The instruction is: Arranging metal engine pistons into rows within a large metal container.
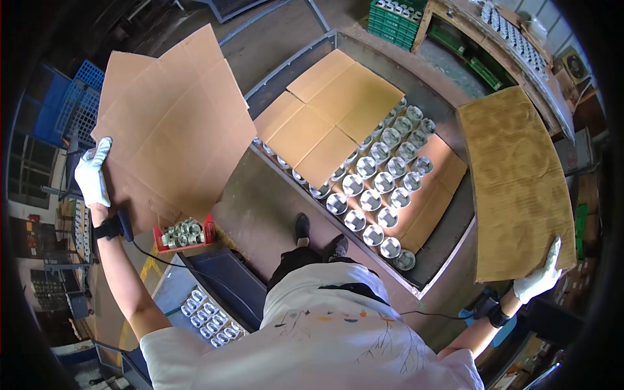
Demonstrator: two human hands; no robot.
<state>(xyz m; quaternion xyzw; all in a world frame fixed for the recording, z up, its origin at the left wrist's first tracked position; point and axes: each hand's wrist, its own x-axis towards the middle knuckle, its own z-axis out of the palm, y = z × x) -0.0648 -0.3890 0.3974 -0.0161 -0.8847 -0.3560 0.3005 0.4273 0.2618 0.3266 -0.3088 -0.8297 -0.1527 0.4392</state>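
My left hand (94, 174), in a white glove, grips the edge of large overlapping cardboard sheets (172, 123) raised at the left. On the right, my gloved right hand (538, 279) is closed on the lower corner of a stained brown cardboard sheet (520, 188). Between them stands a dark metal bin (448, 257) with rows of silver metal cups, piston-like in shape (370, 199). Another cardboard sheet (325, 110) covers the cups at the bin's far left. More cardboard (434, 208) shows beneath the cups at the bin's right. My fingers behind the sheets are hidden.
A red crate (209, 233) of metal parts sits on the floor at the left. Nearer, a tray (170, 286) holds more cups. Green crates (393, 26) stand at the back, beside a workbench (507, 45) with parts. Blue crates (81, 97) are at far left. Cables run from my wrists.
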